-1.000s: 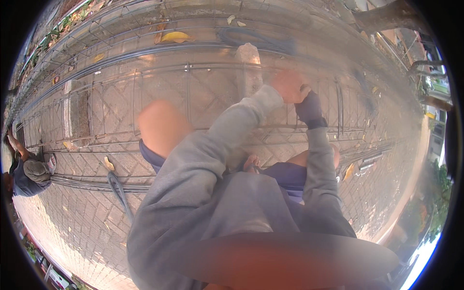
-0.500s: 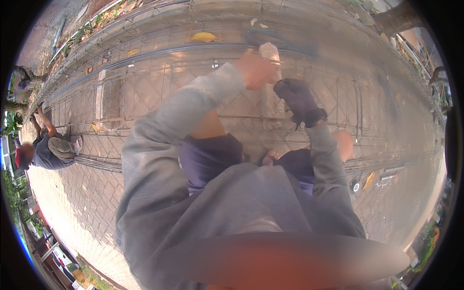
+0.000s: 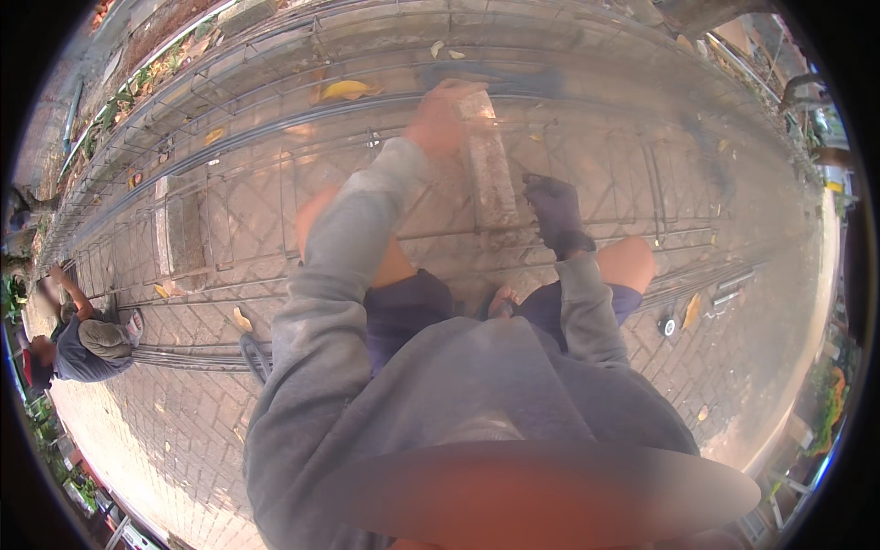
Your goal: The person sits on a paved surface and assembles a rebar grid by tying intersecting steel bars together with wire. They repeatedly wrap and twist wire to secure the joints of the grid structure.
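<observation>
My bare left hand [image 3: 436, 117] reaches forward to the steel bars of a long rebar cage [image 3: 367, 98], beside the far end of a pale concrete block [image 3: 489, 165]. Motion blur hides its fingers, so any grip on a bar is unclear. My right hand [image 3: 556, 209], in a dark glove, is held to the right of the block over the cage. Its fingers are curled closed; a small dark tip shows above them, but what they hold cannot be made out.
Another concrete block [image 3: 178, 229] lies under the cage at left. A person [image 3: 87, 339] crouches at far left with hands by the bars. Loose rods [image 3: 192, 359] run along the brick paving [image 3: 202, 412]. A round white-and-black item [image 3: 667, 325] sits at right, near a yellow leaf [image 3: 691, 312].
My left arm has straightened, taking the hand farther forward and left. My right hand is slightly lower in view, apart from the block. The whole view has shifted a little.
</observation>
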`<action>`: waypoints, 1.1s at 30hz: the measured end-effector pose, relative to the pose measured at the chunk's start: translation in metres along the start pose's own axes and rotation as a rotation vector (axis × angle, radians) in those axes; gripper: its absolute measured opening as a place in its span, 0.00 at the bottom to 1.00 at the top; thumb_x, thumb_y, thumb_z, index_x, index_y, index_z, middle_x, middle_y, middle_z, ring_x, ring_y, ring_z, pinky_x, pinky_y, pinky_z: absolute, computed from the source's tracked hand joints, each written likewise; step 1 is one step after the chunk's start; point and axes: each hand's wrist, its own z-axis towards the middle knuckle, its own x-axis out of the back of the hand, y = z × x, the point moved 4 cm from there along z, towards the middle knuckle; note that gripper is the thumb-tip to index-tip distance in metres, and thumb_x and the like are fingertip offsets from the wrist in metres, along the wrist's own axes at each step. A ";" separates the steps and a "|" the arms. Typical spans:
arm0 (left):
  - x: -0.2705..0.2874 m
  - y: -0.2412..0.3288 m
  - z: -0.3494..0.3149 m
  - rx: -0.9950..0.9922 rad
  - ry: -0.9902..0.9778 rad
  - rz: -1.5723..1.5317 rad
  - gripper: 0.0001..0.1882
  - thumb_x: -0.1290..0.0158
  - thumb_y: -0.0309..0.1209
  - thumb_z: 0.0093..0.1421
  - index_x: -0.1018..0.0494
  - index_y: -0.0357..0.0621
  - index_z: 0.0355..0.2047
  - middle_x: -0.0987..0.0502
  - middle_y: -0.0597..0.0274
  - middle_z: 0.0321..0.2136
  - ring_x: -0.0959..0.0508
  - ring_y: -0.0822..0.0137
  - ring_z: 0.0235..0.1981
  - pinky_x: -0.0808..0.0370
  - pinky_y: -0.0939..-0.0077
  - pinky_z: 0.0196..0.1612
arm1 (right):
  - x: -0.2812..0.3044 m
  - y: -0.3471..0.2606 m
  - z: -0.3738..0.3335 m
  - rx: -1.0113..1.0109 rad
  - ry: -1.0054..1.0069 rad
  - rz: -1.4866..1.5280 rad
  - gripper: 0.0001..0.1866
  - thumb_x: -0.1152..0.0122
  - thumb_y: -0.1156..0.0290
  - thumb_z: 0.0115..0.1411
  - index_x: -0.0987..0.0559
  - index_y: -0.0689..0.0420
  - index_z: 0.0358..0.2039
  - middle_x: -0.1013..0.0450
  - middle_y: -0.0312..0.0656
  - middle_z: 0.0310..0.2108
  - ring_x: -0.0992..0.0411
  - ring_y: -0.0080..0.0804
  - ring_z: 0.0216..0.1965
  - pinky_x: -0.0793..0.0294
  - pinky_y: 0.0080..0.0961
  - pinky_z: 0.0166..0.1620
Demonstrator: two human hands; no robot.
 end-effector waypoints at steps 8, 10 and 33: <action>0.016 -0.052 0.009 0.459 -0.050 0.410 0.21 0.41 0.49 0.57 0.14 0.49 0.42 0.16 0.45 0.44 0.18 0.45 0.49 0.23 0.52 0.54 | -0.033 0.013 0.065 -0.400 -0.064 -0.056 0.08 0.36 0.67 0.59 0.18 0.59 0.32 0.29 0.33 0.21 0.33 0.24 0.19 0.33 0.27 0.21; 0.007 -0.052 0.002 0.553 -0.142 0.475 0.19 0.43 0.47 0.57 0.13 0.49 0.39 0.16 0.45 0.43 0.17 0.45 0.46 0.22 0.52 0.53 | -0.069 0.031 0.104 -0.211 -0.152 0.087 0.08 0.36 0.67 0.62 0.19 0.58 0.33 0.31 0.32 0.20 0.33 0.22 0.18 0.34 0.23 0.18; -0.046 -0.096 0.041 0.302 0.092 0.110 0.16 0.35 0.39 0.55 0.15 0.38 0.36 0.15 0.51 0.29 0.15 0.58 0.33 0.21 0.65 0.41 | -0.136 0.105 0.163 -0.070 -0.053 0.294 0.12 0.42 0.62 0.67 0.19 0.55 0.44 0.22 0.40 0.33 0.24 0.31 0.34 0.24 0.30 0.34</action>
